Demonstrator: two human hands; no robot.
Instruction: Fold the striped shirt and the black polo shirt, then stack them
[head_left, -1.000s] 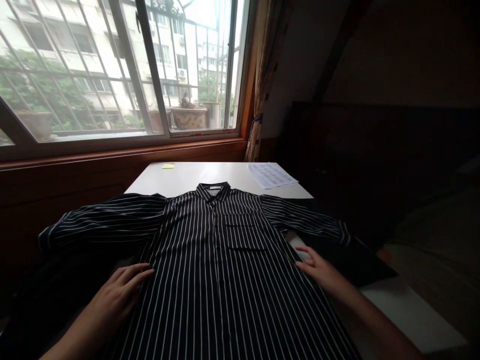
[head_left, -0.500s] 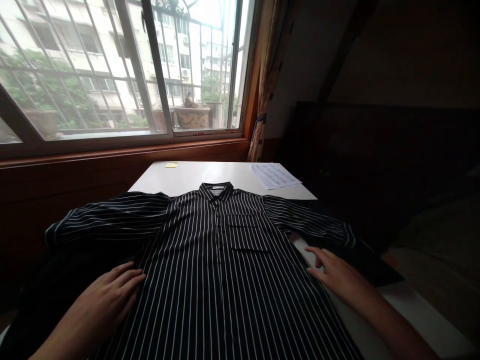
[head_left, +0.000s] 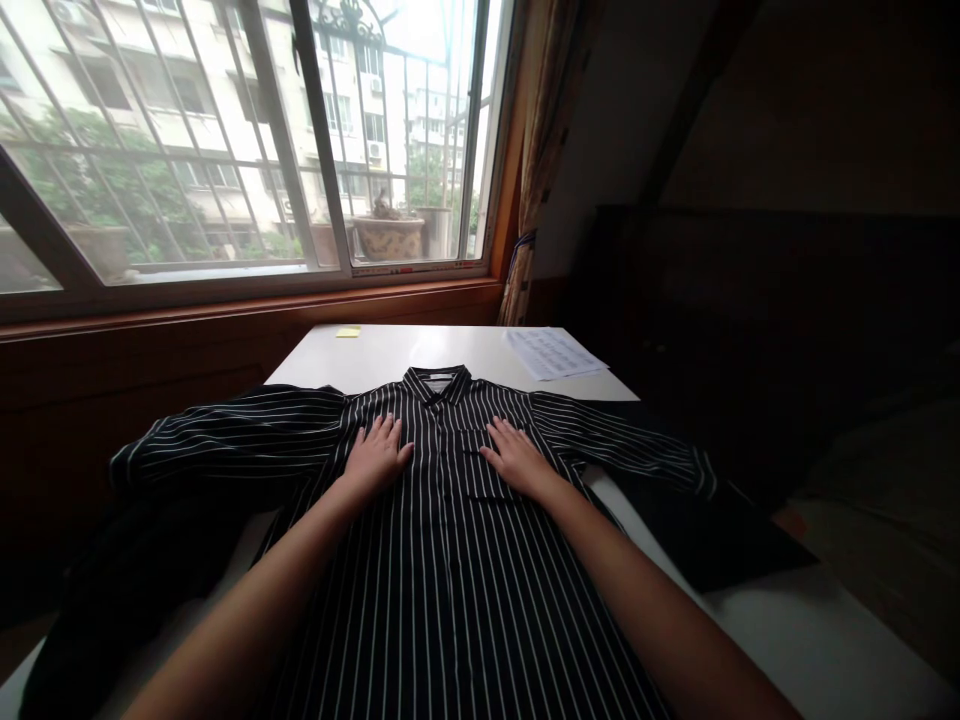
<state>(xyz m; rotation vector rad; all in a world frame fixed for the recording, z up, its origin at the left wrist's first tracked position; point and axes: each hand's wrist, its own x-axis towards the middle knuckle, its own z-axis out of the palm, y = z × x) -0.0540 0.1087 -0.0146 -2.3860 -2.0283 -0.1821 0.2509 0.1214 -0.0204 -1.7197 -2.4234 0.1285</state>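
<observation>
A black shirt with thin white stripes [head_left: 442, 560] lies spread face up on a white table [head_left: 390, 352], collar away from me and sleeves stretched out to both sides. My left hand [head_left: 377, 455] rests flat on the shirt's chest just left of the button line, fingers spread. On the other side of the buttons my right hand [head_left: 514, 457] lies flat over the chest pocket, fingers apart. Neither hand holds anything.
A sheet of printed paper [head_left: 553, 353] lies at the table's far right corner and a yellow sticky note [head_left: 348, 332] at its far left. A dark cloth [head_left: 705, 525] lies under the right sleeve. A window [head_left: 247, 140] and curtain [head_left: 536, 160] stand behind the table.
Both hands have left the shirt's side edges and moved forward and inward onto its chest below the collar. The camera has shifted slightly left.
</observation>
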